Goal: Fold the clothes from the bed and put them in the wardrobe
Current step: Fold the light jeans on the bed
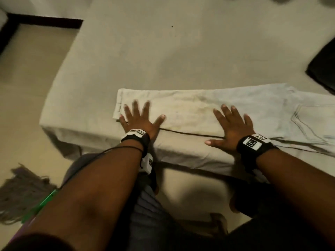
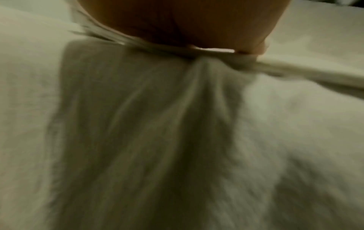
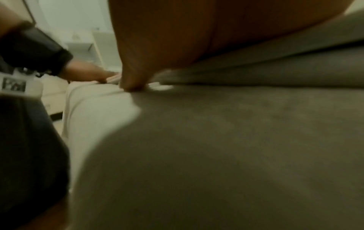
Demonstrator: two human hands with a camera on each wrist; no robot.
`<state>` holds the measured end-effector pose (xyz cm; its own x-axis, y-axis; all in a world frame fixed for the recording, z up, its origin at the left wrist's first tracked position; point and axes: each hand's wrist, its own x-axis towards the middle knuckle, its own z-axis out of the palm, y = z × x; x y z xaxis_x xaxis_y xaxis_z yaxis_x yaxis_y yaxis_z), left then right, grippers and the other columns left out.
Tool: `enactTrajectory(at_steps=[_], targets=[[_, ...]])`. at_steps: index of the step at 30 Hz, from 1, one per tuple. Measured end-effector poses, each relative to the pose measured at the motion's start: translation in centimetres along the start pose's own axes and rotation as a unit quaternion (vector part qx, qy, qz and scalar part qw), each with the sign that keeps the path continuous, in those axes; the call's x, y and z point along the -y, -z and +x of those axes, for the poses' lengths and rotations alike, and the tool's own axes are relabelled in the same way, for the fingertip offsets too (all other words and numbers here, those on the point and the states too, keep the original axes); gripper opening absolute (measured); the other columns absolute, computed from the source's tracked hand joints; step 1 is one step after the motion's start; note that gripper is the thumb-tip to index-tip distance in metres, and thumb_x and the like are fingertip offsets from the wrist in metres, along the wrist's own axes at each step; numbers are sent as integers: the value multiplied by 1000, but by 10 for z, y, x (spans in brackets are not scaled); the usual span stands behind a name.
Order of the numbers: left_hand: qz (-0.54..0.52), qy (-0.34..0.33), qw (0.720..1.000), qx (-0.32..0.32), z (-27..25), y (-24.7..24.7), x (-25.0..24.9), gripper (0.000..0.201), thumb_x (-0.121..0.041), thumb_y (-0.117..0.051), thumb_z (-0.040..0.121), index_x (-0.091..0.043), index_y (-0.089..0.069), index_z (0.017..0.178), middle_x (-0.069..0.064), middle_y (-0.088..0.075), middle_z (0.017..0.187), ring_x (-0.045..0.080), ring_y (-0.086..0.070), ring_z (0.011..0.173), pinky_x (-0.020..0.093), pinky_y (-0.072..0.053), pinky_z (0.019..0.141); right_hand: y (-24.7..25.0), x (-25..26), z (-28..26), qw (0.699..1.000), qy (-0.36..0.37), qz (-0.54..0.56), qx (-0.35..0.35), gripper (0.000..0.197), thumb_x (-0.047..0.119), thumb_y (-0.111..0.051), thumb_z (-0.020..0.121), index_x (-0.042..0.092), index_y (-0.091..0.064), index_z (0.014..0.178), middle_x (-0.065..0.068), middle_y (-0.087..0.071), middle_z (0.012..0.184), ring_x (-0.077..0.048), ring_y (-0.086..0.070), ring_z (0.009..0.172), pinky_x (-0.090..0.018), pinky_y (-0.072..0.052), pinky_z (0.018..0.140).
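Observation:
A pair of pale trousers (image 1: 195,109) lies flat along the near edge of the bed (image 1: 145,57), legs folded one over the other, hems at the left and the pocketed seat (image 1: 306,120) at the right. My left hand (image 1: 139,118) rests flat on the hem end, fingers spread. Palm down on the middle of the legs lies my right hand (image 1: 232,125), fingers spread, thumb out to the left. The left wrist view shows my palm (image 2: 187,23) pressed on the cloth edge (image 2: 295,70). In the right wrist view, my right hand (image 3: 177,38) presses the cloth and the left hand (image 3: 88,73) shows beyond.
A dark object (image 1: 322,67) sits at the bed's right edge. On the floor at the lower left lies a grey mop head (image 1: 21,192) with a green handle (image 1: 43,200). A dark skirting (image 1: 43,22) runs along the wall at the far left.

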<state>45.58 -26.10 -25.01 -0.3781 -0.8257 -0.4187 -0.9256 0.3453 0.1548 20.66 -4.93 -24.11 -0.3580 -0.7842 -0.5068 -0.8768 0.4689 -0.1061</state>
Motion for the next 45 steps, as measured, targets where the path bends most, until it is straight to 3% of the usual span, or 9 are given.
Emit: enactTrajectory(at_steps=[8,11,17,21,26,29,35,41,45], targets=[[-362,202,907,-79,14,39,72,97,-59,-73,80,-17,-30,155,11,-41,157,36,-42,141,41,-32,117,53,-6,-18,988,-22,148,37,119,95,-48,67,31,-15,161,-1,-22,167,-23,-24,152,-36,-24,120],[-520,230,823,-19,21,50,69,72,-52,-86,61,-7,-69,114,11,-74,115,33,-71,99,43,-56,94,66,-7,-31,970,-42,235,-42,90,72,-65,80,38,-30,156,-1,-48,153,-22,-48,138,-35,-38,112],[-559,150,811,-91,9,79,32,46,-21,-80,71,-15,-72,115,1,-71,84,24,-70,76,33,-59,79,66,-4,-52,952,-47,299,-43,80,67,-71,79,41,-41,149,3,-58,139,-17,-58,124,-27,-41,96],[-464,-81,862,-186,-28,97,-34,30,-28,-75,68,-21,-62,94,-2,-63,84,20,-61,77,26,-45,67,62,2,-51,938,-47,332,-87,63,65,-64,87,31,-56,140,2,-68,121,-13,-65,108,-25,-46,92],[-583,-283,736,195,-72,89,-107,26,-30,-63,92,-23,-67,117,6,-73,115,27,-71,95,34,-57,83,74,12,-42,765,-130,623,-95,103,99,-37,68,24,-59,135,-5,-63,135,-24,-66,113,-44,-53,99],[-640,-166,746,79,-57,85,-114,19,-30,-55,103,-19,-69,109,7,-72,104,32,-70,86,25,-55,66,72,5,-41,661,-185,725,-57,100,94,-61,57,28,-58,133,1,-59,137,-28,-60,119,-50,-55,95],[-330,-120,936,14,-7,50,-95,18,-20,-77,88,-20,-69,105,-1,-67,100,18,-64,95,25,-48,87,63,-6,-32,768,-130,627,-26,23,24,-76,90,8,-68,104,-10,-71,93,-19,-66,64,-28,-58,63],[-39,-312,949,-23,-27,34,-112,118,-78,-82,48,-41,-36,151,1,-30,159,27,-26,147,50,-30,118,65,-15,-21,889,-163,423,-67,24,23,-69,89,12,-54,74,-5,-60,79,-23,-58,75,-26,-40,53],[71,-367,927,-41,-31,16,-125,79,-64,-61,89,-40,-28,157,1,-19,168,33,-16,153,62,-28,115,63,-22,-14,886,-174,426,-56,13,16,-71,81,7,-62,78,-14,-69,91,-29,-63,83,-30,-48,65]])
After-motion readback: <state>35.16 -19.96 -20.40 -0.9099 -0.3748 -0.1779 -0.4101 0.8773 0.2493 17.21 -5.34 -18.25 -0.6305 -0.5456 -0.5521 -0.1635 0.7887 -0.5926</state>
